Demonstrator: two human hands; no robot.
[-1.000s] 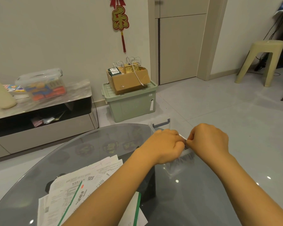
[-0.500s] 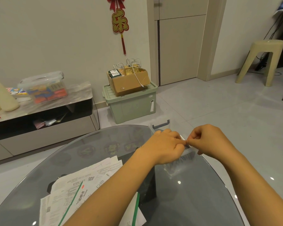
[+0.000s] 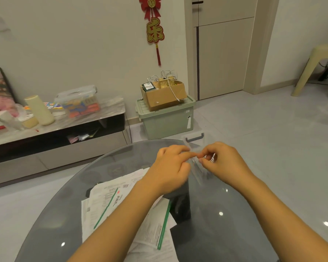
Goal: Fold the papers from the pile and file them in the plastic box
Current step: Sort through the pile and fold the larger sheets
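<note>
Nearest, the pile of papers [image 3: 121, 203] lies on the glass table [image 3: 225, 233]; its print is too small to read. Beyond, the left hand [image 3: 170, 169] and right hand [image 3: 220, 159] meet over the clear plastic box [image 3: 194, 140], fingers curled; whether they pinch a folded paper cannot be told. Judged step: filing. Next: fetch another sheet. On the far wall, an ornament [image 3: 154, 32] reads 乐.

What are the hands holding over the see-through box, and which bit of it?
The right hand pinches a small folded white paper by its top edge above the clear plastic box. The left hand points a finger at it; whether it grips cannot be told.
</note>
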